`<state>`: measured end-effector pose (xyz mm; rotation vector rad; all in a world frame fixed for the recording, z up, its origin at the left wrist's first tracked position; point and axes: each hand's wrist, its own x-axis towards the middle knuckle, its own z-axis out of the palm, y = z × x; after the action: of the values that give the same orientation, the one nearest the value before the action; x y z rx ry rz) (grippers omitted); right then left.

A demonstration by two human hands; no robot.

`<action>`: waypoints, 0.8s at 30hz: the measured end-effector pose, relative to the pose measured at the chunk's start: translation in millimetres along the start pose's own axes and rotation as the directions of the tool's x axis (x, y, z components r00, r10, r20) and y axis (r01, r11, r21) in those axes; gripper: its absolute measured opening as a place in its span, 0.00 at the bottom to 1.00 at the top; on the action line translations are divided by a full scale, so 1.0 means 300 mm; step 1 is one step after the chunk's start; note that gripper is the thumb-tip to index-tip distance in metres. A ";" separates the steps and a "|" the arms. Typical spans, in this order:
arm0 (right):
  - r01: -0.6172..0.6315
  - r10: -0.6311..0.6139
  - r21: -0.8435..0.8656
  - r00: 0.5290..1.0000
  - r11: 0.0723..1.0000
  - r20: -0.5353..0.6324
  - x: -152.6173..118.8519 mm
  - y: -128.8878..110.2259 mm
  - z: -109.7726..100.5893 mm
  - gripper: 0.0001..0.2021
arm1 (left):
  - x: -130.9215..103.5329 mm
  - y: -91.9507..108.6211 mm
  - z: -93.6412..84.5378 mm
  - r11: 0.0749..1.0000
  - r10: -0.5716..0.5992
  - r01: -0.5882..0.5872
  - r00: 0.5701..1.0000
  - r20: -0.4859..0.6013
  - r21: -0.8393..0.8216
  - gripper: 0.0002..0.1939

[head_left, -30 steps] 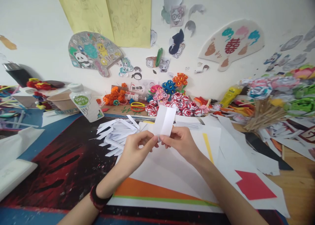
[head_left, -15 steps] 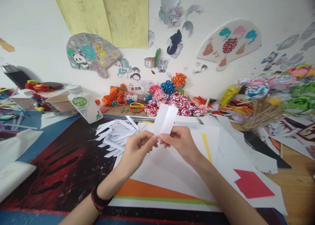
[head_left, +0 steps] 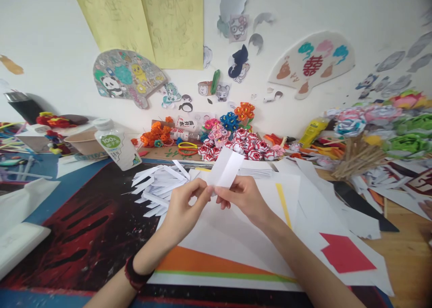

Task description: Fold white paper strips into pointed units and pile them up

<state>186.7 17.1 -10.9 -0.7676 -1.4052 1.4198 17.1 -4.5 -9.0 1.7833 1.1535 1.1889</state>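
Note:
Between my two hands a small folded piece of white paper (head_left: pixel 225 167) is held up, tilted to the right, with a crease running along its length. My left hand (head_left: pixel 189 204) pinches its lower left corner between thumb and fingers. On the lower right edge, my right hand (head_left: pixel 245 198) grips it, thumb in front and fingers curled behind. Below both hands lie large white sheets (head_left: pixel 232 240), with an orange sheet (head_left: pixel 202 263) showing at the near edge. A heap of folded white paper strips (head_left: pixel 157 186) lies just left of my hands.
At the left stands a white bottle (head_left: pixel 116 144). Red-and-white paper flowers (head_left: pixel 249 144) and a yellow bottle (head_left: pixel 313 132) line the wall side. A red paper piece (head_left: pixel 347 252) and a yellow strip (head_left: pixel 283 204) rest on the right. A dark mat (head_left: pixel 84 227) covers the left.
The folded paper has tilted further to the right and its top has dropped a little. Both hands keep their pinch on it, shifted slightly left.

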 end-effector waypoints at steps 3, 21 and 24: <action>-0.030 0.030 0.007 0.999 1.000 0.033 0.004 0.001 -0.002 0.09 | -0.003 0.003 -0.006 0.995 0.048 -0.046 0.999 -0.026 0.083 0.15; 0.008 -0.014 -0.053 0.995 0.999 -0.103 0.021 -0.002 -0.019 0.12 | 0.000 -0.002 -0.014 0.984 0.032 -0.032 0.999 0.001 0.174 0.19; -0.022 0.015 -0.091 0.997 0.996 -0.076 0.019 0.003 -0.023 0.11 | 0.010 -0.007 -0.020 0.977 0.035 -0.032 0.999 -0.010 0.212 0.18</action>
<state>190.8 25.1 -11.6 -0.8858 -1.4159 1.3342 11.5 -0.4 -7.8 1.9620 1.3037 1.1341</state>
